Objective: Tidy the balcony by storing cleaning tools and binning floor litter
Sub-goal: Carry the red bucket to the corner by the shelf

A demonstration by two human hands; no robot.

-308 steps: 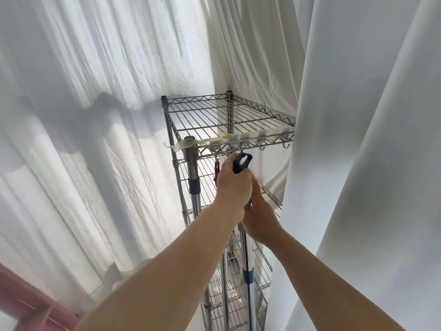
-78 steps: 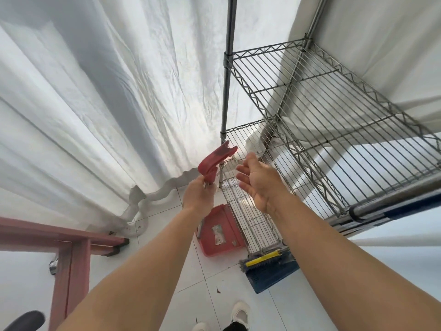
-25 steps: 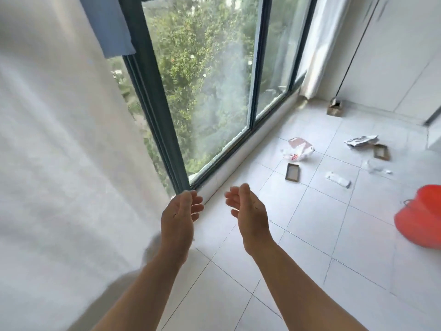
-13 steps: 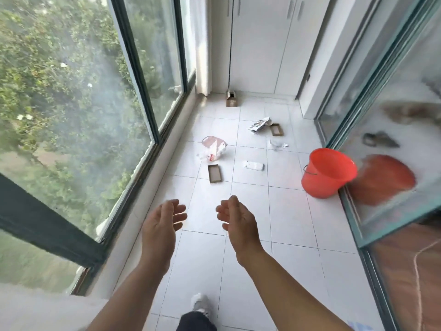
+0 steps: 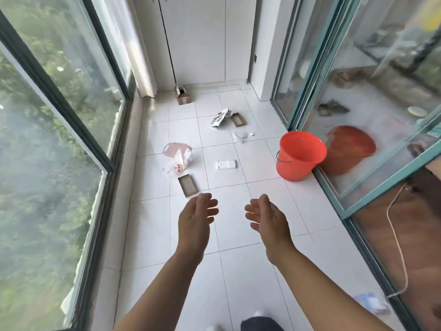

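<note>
Litter lies scattered on the white tiled floor ahead of me. A small brown box tray [image 5: 188,185] is nearest, just beyond my left hand [image 5: 195,218]. Behind it sit a clear plastic bag with red print [image 5: 177,157], a flat white packet [image 5: 225,164], a crumpled clear wrapper [image 5: 243,135], a printed paper bag [image 5: 218,118] and a second brown tray [image 5: 238,119]. An orange bucket [image 5: 298,156] stands at the right against the glass door. My right hand [image 5: 267,217] hovers beside the left. Both hands are open and hold nothing.
Tall windows [image 5: 55,139] line the left side. A sliding glass door [image 5: 358,130] with a teal frame lines the right. White cupboards [image 5: 202,39] close the far end, with a small cardboard box [image 5: 183,96] at their foot. A cord [image 5: 398,244] trails on the wooden floor at right.
My view has swung from the wire rack and curtain to the balcony floor. The red dustpan handle has left my left hand. The litter and bucket have drawn closer.
</note>
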